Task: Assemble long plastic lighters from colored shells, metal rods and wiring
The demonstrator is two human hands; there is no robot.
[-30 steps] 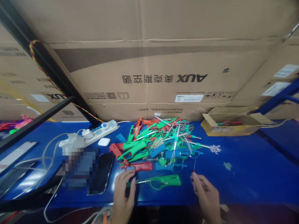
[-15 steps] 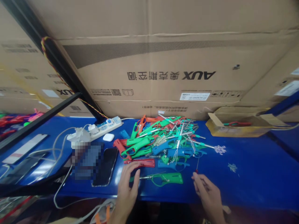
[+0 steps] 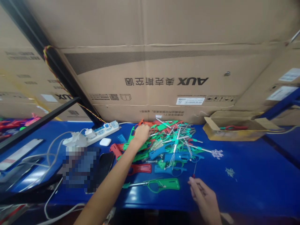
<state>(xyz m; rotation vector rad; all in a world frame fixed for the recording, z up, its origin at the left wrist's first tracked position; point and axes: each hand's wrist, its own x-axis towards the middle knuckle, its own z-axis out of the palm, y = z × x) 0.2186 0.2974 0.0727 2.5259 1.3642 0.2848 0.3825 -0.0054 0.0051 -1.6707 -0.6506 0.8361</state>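
Head view: the left hand (image 3: 141,133) rests on the far side of the pile of coloured handles (image 3: 168,147); whether it grips one, I cannot tell. The right hand (image 3: 203,195), near, pinches a thin pin (image 3: 194,170). One green handle (image 3: 164,184) lies apart, and the cardboard tray (image 3: 234,136), its inside mostly hidden, shows one red piece, so most seems undone.

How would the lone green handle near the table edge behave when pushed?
The green handle looks like thin plastic with an open loop: probably light, stiff. Lying flat on the glossy table, it should slide, not roll.
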